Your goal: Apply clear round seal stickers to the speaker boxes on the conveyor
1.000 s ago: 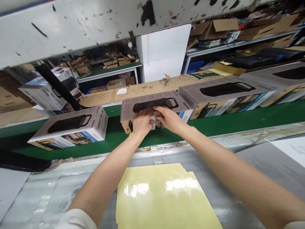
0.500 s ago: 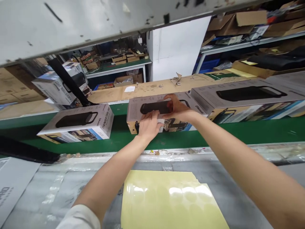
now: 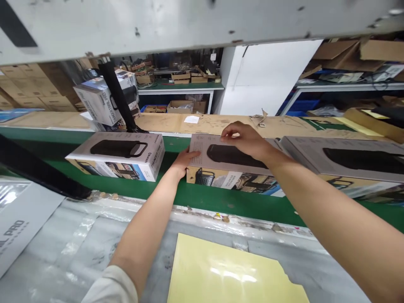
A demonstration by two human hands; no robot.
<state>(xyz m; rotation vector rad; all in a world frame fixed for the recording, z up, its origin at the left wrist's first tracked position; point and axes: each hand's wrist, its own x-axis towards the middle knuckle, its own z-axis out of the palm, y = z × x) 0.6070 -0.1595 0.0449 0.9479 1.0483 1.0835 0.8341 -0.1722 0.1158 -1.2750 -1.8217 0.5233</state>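
Observation:
A white printed speaker box (image 3: 217, 176) lies on the green belt (image 3: 186, 193), with a black portable speaker pictured on top. My left hand (image 3: 183, 160) grips its left end, the thumb over the top edge and the fingers partly hidden against the end. Over the rear of the box top, my right hand (image 3: 243, 136) is closed with its fingertips pinched. Anything between those fingertips is too small or hidden to make out. Another speaker box (image 3: 116, 153) sits to the left, apart from my left hand. On the right, a third speaker box (image 3: 353, 151) adjoins the middle one.
A yellow sticker sheet (image 3: 233, 273) lies on the plastic-covered bench (image 3: 142, 248) before me. One black post (image 3: 41, 168) stands at left, another black post (image 3: 118, 94) farther back. A white beam (image 3: 189, 25) crosses overhead. Behind the belt runs a cardboard-covered ledge (image 3: 164, 122).
My left hand has moved from the middle box's front and top to its left end. My right hand has lifted to a pinch over the rear of the top. The view has shifted left.

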